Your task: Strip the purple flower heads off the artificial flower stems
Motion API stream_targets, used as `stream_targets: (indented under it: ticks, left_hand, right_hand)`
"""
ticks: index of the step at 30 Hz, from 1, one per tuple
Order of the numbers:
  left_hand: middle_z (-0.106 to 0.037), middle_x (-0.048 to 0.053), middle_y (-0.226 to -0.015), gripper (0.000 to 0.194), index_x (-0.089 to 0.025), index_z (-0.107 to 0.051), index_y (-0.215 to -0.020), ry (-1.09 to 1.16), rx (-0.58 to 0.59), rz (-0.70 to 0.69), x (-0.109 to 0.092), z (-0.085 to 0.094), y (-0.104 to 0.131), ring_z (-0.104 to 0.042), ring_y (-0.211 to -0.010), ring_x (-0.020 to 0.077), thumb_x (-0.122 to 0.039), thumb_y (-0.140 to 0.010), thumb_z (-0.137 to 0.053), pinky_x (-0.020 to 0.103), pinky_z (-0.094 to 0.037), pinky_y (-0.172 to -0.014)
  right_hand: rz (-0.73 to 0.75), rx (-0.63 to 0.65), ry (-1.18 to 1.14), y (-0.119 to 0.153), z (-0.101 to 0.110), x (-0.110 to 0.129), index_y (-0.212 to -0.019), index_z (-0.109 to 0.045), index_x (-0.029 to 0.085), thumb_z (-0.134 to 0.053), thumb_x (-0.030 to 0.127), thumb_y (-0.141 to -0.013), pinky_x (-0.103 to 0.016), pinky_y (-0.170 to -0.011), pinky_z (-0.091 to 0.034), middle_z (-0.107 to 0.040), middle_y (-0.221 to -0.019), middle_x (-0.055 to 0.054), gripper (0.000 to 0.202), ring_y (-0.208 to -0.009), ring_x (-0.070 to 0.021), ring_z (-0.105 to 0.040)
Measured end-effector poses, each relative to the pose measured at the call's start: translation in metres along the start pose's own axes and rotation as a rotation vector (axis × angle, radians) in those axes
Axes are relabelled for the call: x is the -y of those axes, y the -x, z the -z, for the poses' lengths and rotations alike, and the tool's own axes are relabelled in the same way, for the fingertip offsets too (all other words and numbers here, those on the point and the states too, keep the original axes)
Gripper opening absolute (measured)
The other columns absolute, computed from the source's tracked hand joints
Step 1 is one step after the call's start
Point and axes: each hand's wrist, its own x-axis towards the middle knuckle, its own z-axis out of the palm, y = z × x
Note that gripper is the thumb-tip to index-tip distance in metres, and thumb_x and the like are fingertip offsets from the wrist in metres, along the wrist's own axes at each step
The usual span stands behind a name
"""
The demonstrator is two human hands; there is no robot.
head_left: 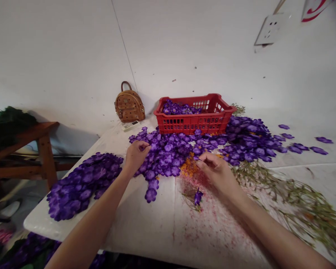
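from where i stand, both bare forearms come in low over the white-covered table and slant inward, the hands well apart from each other with the middle heap of purple petals between and beyond them. the left arm runs up from the near edge, its wrist bent a little, and the left hand hovers at that heap's left edge, fingers curled and thumb brought up near the forefinger, the tips pointing right; whether they pinch a petal i cannot tell. the right arm reaches in from the near right corner, long and slanted, and the right hand hangs beside the orange bits, palm turned inward, fingers bent, thumb and forefinger drawn close toward the left; a small dark speck shows at the tips, but i can't make out if it is gripped. nearer the table's front, below that hand, lies a purple flower with thin green stalks. green stems spread right of the right forearm, a separate pile of purple petals lies left of the left forearm, and the red basket stands behind the middle heap.
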Motion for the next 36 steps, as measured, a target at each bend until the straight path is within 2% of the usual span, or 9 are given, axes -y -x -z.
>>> stream_targets:
  ticks: [3, 7, 11, 14, 16, 21, 23, 28, 36]
  left_hand:
    - [-0.071, 0.007, -0.098, 0.013, -0.019, -0.074, -0.09, 0.103, -0.015, -0.181, -0.018, 0.008, 0.015, -0.061, -0.072, 0.0156, -0.025, -0.088, -0.063, 0.028, -0.05, -0.07]
    - [-0.071, 0.009, -0.114, 0.023, -0.023, -0.077, -0.099, 0.123, 0.099, -0.529, -0.049, 0.011, 0.044, -0.067, -0.106, 0.0215, -0.021, -0.097, -0.053, 0.034, -0.053, -0.097]
    - [-0.072, 0.009, -0.122, 0.028, -0.027, -0.078, -0.106, 0.121, 0.242, -0.601, -0.07, 0.004, 0.066, -0.069, -0.111, 0.0233, -0.02, -0.098, -0.052, 0.036, -0.054, -0.101]
    - [-0.073, 0.009, -0.121, 0.027, -0.027, -0.079, -0.103, 0.202, 0.273, -0.579, -0.081, -0.003, 0.073, -0.069, -0.112, 0.0239, -0.022, -0.097, -0.053, 0.036, -0.054, -0.101]
    - [-0.074, 0.009, -0.116, 0.023, -0.025, -0.079, -0.099, 0.313, 0.257, -0.506, -0.088, -0.008, 0.075, -0.069, -0.11, 0.0234, -0.023, -0.096, -0.056, 0.036, -0.053, -0.101]
    - [-0.076, 0.008, -0.089, 0.024, -0.017, -0.074, -0.098, 0.713, 0.319, 0.057, -0.105, -0.022, 0.075, -0.072, -0.083, 0.0214, -0.038, -0.093, -0.061, 0.032, -0.059, -0.079]
    - [-0.075, 0.006, -0.083, 0.023, -0.016, -0.073, -0.091, 0.767, 0.378, 0.161, -0.11, -0.028, 0.075, -0.07, -0.076, 0.0198, -0.038, -0.085, -0.07, 0.029, -0.057, -0.072]
    - [-0.068, 0.001, -0.069, 0.015, -0.016, -0.069, -0.074, 0.789, 0.364, 0.175, -0.112, -0.041, 0.074, -0.06, -0.063, 0.0133, -0.031, -0.075, -0.074, 0.024, -0.046, -0.062]
    - [-0.068, 0.001, -0.072, 0.016, -0.016, -0.07, -0.078, 0.813, 0.38, 0.135, -0.113, -0.043, 0.076, -0.059, -0.065, 0.0124, -0.031, -0.078, -0.073, 0.023, -0.046, -0.063]
  right_hand:
    - [-0.055, -0.064, -0.166, 0.0, 0.0, 0.003, -0.075, -0.061, 0.022, -0.069, 0.042, -0.089, -0.031, -0.069, -0.039, -0.06, -0.071, 0.0, 0.025, -0.069, -0.0172, -0.052]
    - [-0.246, -0.086, -0.44, 0.005, -0.005, 0.017, -0.071, -0.058, 0.023, -0.08, 0.047, -0.079, -0.031, -0.071, -0.043, -0.057, -0.072, 0.001, 0.033, -0.071, -0.0164, -0.052]
    - [-0.463, 0.064, -0.719, 0.01, -0.012, 0.028, -0.068, -0.054, 0.023, -0.091, 0.041, -0.065, -0.036, -0.088, -0.05, -0.055, -0.079, 0.002, 0.042, -0.082, -0.0176, -0.058]
    - [-0.55, 0.112, -0.77, 0.012, -0.014, 0.03, -0.071, -0.055, 0.023, -0.093, 0.04, -0.06, -0.037, -0.087, -0.051, -0.053, -0.08, 0.003, 0.043, -0.079, -0.0158, -0.055]
    - [-0.466, 0.083, -0.671, 0.013, -0.013, 0.029, -0.071, -0.055, 0.023, -0.09, 0.043, -0.065, -0.032, -0.076, -0.048, -0.05, -0.076, 0.004, 0.041, -0.073, -0.0147, -0.049]
    - [-0.139, 0.0, -0.255, 0.01, -0.007, 0.022, -0.071, -0.053, 0.023, -0.071, 0.042, -0.083, -0.03, -0.063, -0.033, -0.045, -0.067, 0.004, 0.029, -0.064, -0.0149, -0.04]
    - [-0.075, -0.013, -0.166, 0.009, -0.006, 0.019, -0.072, -0.052, 0.023, -0.067, 0.04, -0.086, -0.031, -0.064, -0.032, -0.046, -0.068, 0.003, 0.026, -0.065, -0.0155, -0.041]
    - [-0.04, -0.043, -0.057, 0.009, -0.007, 0.016, -0.074, -0.051, 0.023, -0.06, 0.036, -0.087, -0.032, -0.064, -0.033, -0.048, -0.069, 0.002, 0.02, -0.066, -0.0164, -0.043]
    - [-0.008, -0.074, 0.042, 0.009, -0.009, 0.012, -0.073, -0.052, 0.023, -0.06, 0.03, -0.085, -0.032, -0.063, -0.031, -0.048, -0.066, 0.003, 0.017, -0.064, -0.0162, -0.042]
